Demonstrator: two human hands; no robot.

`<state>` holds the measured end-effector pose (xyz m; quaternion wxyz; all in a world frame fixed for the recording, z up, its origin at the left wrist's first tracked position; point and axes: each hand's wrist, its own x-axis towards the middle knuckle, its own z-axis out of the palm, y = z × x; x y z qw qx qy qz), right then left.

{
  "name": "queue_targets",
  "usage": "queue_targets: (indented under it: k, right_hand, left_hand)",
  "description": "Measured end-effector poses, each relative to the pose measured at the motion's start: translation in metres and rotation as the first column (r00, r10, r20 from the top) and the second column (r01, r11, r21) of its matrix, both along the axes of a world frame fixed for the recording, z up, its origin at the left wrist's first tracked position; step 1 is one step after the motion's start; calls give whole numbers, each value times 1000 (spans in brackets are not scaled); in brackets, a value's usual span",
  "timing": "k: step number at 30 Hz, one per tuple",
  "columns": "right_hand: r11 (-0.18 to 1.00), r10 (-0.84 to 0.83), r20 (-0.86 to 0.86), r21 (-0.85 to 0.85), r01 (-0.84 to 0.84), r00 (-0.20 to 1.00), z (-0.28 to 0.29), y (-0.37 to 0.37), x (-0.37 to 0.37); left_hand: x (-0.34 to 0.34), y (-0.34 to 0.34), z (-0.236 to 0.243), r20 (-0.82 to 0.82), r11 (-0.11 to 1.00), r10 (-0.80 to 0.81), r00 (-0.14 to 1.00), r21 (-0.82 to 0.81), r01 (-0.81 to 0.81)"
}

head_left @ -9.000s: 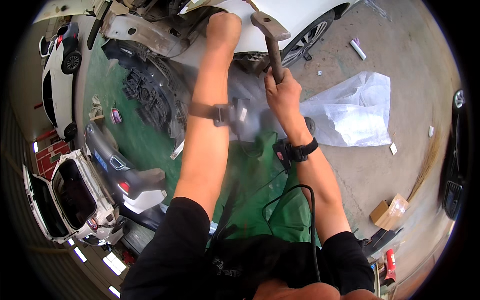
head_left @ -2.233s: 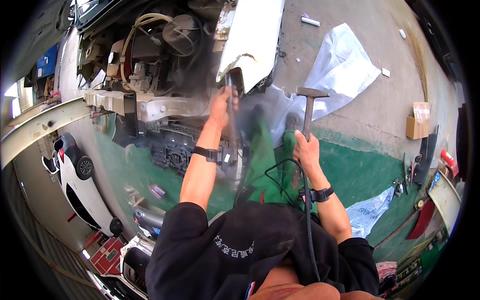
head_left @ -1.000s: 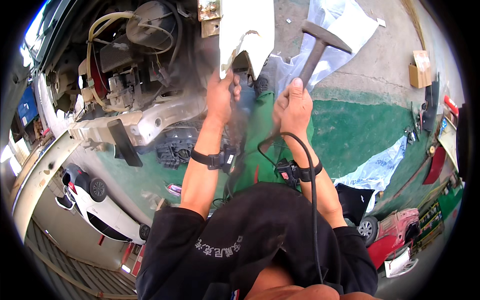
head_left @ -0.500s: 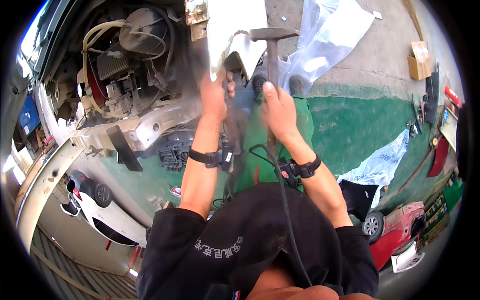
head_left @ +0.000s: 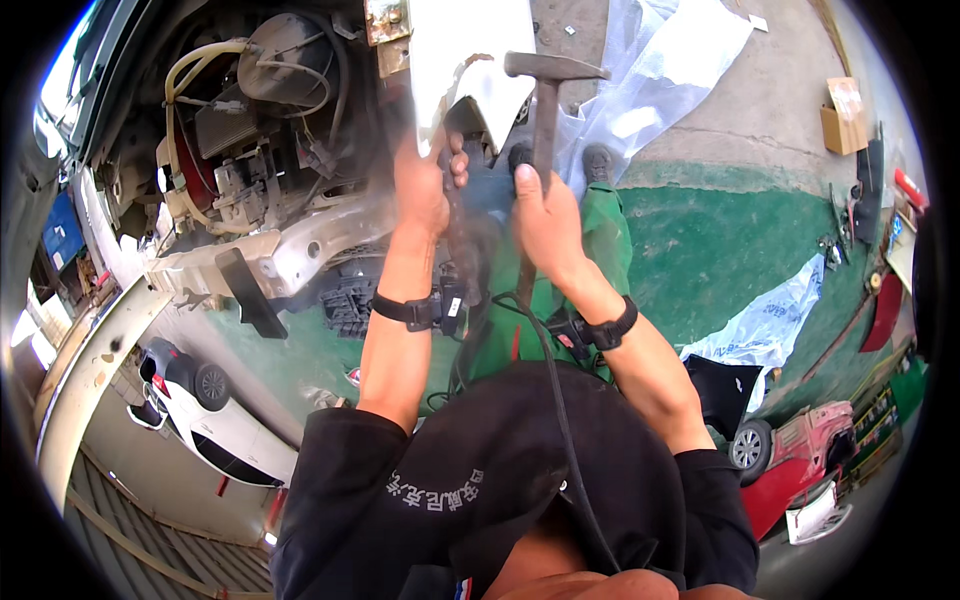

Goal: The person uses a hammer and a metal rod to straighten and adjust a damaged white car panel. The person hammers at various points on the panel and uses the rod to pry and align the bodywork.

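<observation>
My right hand (head_left: 549,222) is wrapped round the handle of a hammer (head_left: 546,110), thumb along the shaft. The hammer stands head up, its long metal head beside the white body panel (head_left: 470,40). My left hand (head_left: 422,190) is closed at the panel's lower edge, fingers curled round a dark, rusty-looking bar (head_left: 462,240) that runs down from the grip. Blur and the panel hide the bar's upper end, so its exact kind cannot be made out. The panel has a chipped, bare-metal edge above my left hand.
An open engine bay (head_left: 250,130) with hoses lies at left, above a bare metal crossbeam (head_left: 310,245). Clear plastic sheeting (head_left: 640,110) covers floor ahead; more plastic (head_left: 770,315) lies right. A cardboard box (head_left: 843,125) stands far right. A dark cable (head_left: 560,400) hangs across my front.
The hammer has tilted slightly, its head moving a little right and its lower handle left. My right hand has shifted slightly left. My left hand stays closed at the panel, shifted slightly left.
</observation>
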<state>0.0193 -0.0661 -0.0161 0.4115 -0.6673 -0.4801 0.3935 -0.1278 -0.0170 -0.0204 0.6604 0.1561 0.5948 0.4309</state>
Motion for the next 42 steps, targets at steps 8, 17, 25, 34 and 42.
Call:
queue_targets:
  k: [8,17,25,34,42]
  right_hand:
    - [903,58,-251,-399,-158,966,13,-2,4]
    - [936,4,-163,-348,-61,987,19,-10,2]
    - [937,41,-187,-334,-103,982,22,-16,-2]
    - [851,-236,-508,-519,-75,828,20,-15,14]
    - [931,0,-223,-356,-82,975,34,-25,-1]
  left_hand:
    - [2,1,4,-67,999,-1,998,32,3]
    - [-16,-3,11,-8,999,-31,999,36,32]
    - [-22,-7,15,81,997,68,994,22,-70]
    - [-18,-12,14,64,1000,-13,998,2,13]
    - [-31,-23,15,9,1000,-4,1000,-3,5]
